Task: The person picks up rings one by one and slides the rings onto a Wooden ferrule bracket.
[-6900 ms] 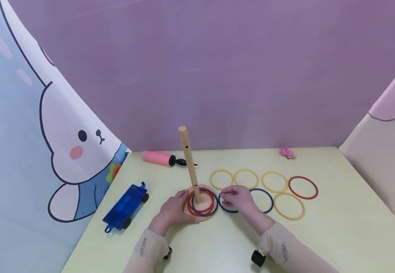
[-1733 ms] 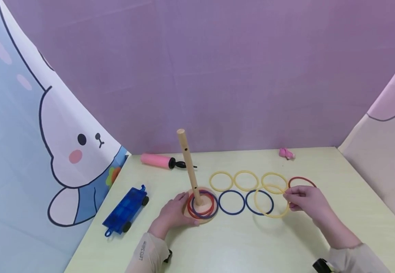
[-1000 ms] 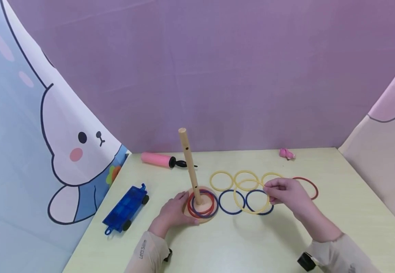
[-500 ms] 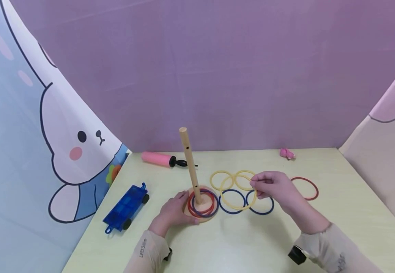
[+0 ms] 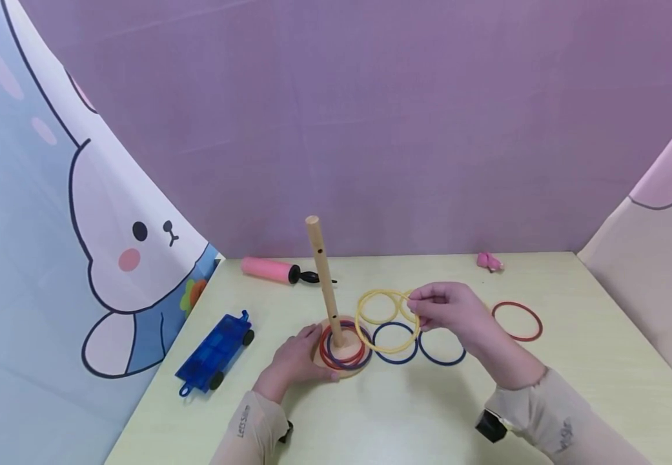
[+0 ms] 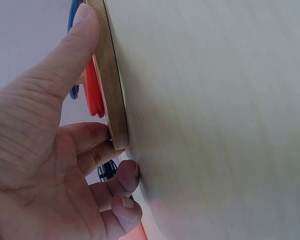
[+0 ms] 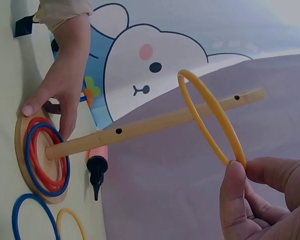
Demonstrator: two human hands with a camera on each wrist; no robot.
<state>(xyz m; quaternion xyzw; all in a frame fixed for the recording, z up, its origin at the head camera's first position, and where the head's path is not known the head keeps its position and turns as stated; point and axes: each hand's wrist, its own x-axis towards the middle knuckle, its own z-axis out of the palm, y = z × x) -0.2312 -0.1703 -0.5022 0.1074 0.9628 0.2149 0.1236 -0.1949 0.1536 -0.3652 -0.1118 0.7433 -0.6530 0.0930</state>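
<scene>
My left hand grips the round base of a wooden ring-toss stand, thumb along its near edge and fingers at the far side. Its peg stands upright, leaning slightly in the head view. Red rings and a blue ring lie around the peg's foot. Thumb and fingertips of my right hand pinch a yellow ring, raised above the table right of the peg. In the right wrist view this ring overlaps the peg's upper part.
Two blue rings lie right of the stand, with yellow rings behind them. A red ring is farther right. At the back are a pink hand pump and a small pink toy; a blue wheeled toy stands left.
My right hand has lifted a yellow ring from the right end of the rows and carried it left and up, close to the peg. The left hand stays at the base.
</scene>
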